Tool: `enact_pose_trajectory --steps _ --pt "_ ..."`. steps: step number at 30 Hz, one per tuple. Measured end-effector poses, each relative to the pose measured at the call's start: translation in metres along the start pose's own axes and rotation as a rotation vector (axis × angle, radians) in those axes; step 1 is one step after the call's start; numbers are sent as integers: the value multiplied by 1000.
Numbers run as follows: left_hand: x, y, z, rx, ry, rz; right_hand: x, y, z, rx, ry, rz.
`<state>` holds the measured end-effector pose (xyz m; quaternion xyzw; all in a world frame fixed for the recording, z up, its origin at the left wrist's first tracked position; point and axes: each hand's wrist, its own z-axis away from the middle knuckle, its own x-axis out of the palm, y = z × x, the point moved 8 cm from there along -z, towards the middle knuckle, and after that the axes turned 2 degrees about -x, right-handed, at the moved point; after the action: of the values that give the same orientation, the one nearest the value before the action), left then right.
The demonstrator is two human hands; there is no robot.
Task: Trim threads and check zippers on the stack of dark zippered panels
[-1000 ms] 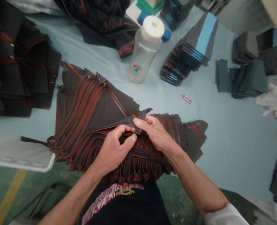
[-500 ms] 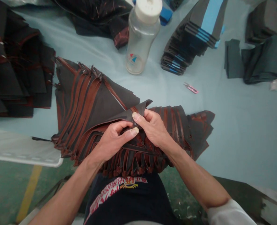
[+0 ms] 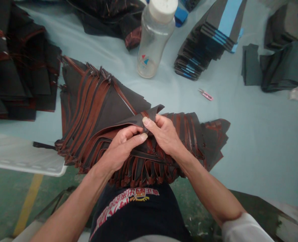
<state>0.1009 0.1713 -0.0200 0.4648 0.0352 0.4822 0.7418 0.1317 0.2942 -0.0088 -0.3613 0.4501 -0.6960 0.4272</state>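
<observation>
A: Since a second earlier, everything had slid a little up the view, as if the head had tipped; the left hand (image 3: 125, 144) and right hand (image 3: 165, 134) had stayed at the same flap (image 3: 136, 120).

B: And the room?

A: Green floor (image 3: 7, 191) below, with a yellow stripe (image 3: 29, 205). The worktop (image 3: 252, 151) was pale blue, faintly rippled towards the back.

B: What filled it?

A: The pile (image 3: 113, 111), dark panels with brown edges, along the near side by the person's clothes (image 3: 143, 222). It was fanned, presumably so each edge could be reached singly. A dark heap (image 3: 35, 67) lay to its left, a white tub (image 3: 20, 154) nearer.

B: Smaller?

A: A blue-banded stack (image 3: 206, 42) and a bottle (image 3: 155, 40) stood beyond the pile, probably set back for elbow room.

B: And the hands?

A: The right hand grasped the flap, thumb on top, fingers behind, seemingly to hold it turned back and steady. The left hand's thumb and forefinger almost met at its edge; whether they pinched anything, I couldn't tell.

B: Smallest?

A: Pink snips (image 3: 205, 94), apart from the pile, perhaps to stay easy to find.
</observation>
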Motion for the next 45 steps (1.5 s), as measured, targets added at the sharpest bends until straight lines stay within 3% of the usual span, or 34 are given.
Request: enact_pose_trajectory --steps 13,19,26,35,39,45 --pt "-1 -9 2 49 136 47 1 1 3 -40 30 50" --pt "1 -10 4 44 111 32 1 -3 3 -46 12 69" --pt "-4 3 1 128 53 -349 -1 0 1 -16 -26 126" --pt "1 -1 -8 90 80 -272 0 4 -1 10 -32 102" --pt "7 8 -10 182 129 -343 -1 9 -2 44 -14 48" --pt "-2 15 -11 256 155 -447 -1 12 -2 46 -7 32"
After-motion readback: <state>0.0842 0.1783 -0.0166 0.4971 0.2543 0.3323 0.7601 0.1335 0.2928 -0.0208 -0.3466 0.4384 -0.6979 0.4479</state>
